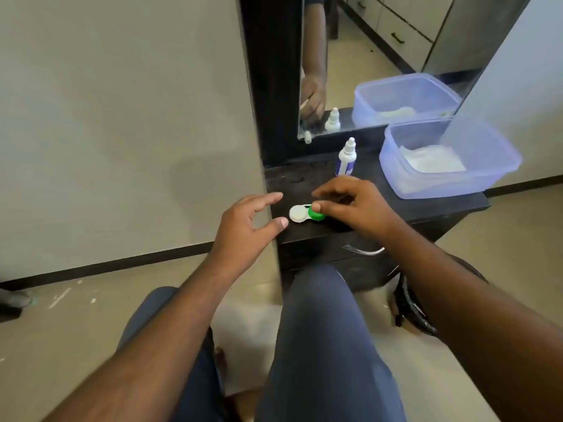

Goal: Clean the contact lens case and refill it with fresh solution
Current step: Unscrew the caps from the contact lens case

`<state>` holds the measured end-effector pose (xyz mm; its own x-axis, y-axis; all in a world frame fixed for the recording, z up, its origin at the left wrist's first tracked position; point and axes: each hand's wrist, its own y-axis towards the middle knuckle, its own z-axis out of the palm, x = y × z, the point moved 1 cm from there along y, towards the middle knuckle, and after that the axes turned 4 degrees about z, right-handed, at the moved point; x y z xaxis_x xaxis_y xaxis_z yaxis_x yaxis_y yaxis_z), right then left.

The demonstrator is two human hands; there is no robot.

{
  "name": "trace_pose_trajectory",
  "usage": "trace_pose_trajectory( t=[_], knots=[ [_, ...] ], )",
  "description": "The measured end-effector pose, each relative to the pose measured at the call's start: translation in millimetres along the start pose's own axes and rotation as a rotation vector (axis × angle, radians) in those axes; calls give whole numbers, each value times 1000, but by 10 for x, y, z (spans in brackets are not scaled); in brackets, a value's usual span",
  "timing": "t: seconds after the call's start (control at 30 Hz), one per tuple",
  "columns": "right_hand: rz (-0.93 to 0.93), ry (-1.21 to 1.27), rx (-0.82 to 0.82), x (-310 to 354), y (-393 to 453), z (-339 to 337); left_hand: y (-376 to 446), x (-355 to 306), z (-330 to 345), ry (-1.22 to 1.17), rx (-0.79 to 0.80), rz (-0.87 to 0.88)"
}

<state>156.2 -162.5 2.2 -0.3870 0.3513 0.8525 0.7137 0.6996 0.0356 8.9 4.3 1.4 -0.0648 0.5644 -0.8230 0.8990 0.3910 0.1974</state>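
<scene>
One contact lens case [304, 213] lies near the front left corner of the dark bench [426, 208], with one white cap and one green cap [315, 214]. The right hand [356, 202] pinches the green cap; the left hand [246, 222] hovers open, empty, left of the case. Behind the case stands one solution bottle [346, 158] (label unreadable); right of it, one clear tub [487, 178].

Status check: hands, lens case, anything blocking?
Right hand on the green cap; left hand open beside the lens case. Both caps on. Solution bottle upright behind; nothing blocking.
</scene>
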Motion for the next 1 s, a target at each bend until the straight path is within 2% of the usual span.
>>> trace_pose_trajectory(
  t=[0.13,0.3,0.43,0.63,1.0],
  knots=[
    [62,-57,132,-137,9,24,114,119,111,-8,-1,13],
    [-19,-164,122,-154,68,29,186,270,174,6,97,9],
    [-13,-149,92,-169,82,76,269,342,226,0,119,97],
    [-46,-157,63,-189,80,79,280,410,334,-124,-18,131],
    [-61,-152,91,-162,123,56,109,314,500,-31,-250,192]
  ],
)
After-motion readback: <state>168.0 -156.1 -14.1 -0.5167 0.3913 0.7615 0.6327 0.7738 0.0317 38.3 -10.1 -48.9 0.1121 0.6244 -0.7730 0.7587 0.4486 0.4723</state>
